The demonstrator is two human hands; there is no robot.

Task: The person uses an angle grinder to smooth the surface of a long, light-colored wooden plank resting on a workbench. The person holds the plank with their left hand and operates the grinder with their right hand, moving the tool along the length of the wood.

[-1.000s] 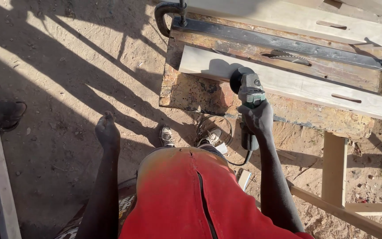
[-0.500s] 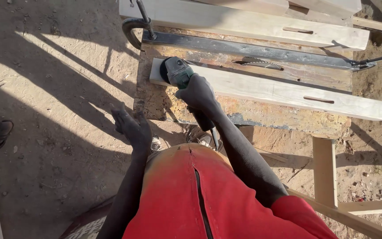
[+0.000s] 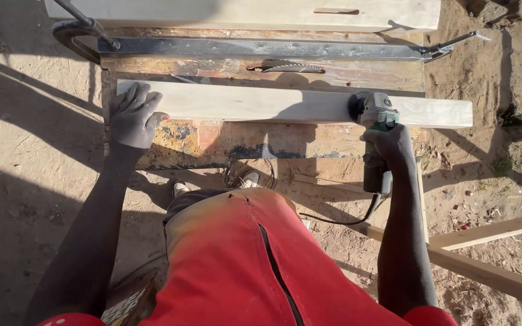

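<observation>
Saw blade (image 3: 286, 66) in worn bench (image 3: 225, 142), metal clamp (image 3: 80, 30), sandy ground (image 3: 25, 181)

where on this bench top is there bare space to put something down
Free: the worn bench top strip between the near plank and the front edge, from left hand to right hand. Crowded: behind the plank, around the saw blade and metal rail.

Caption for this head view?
Left hand steadies a pale plank; right hand holds an angle grinder on it.

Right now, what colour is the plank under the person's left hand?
Pale, whitish bare wood, the plank, seen in the head view.
</observation>
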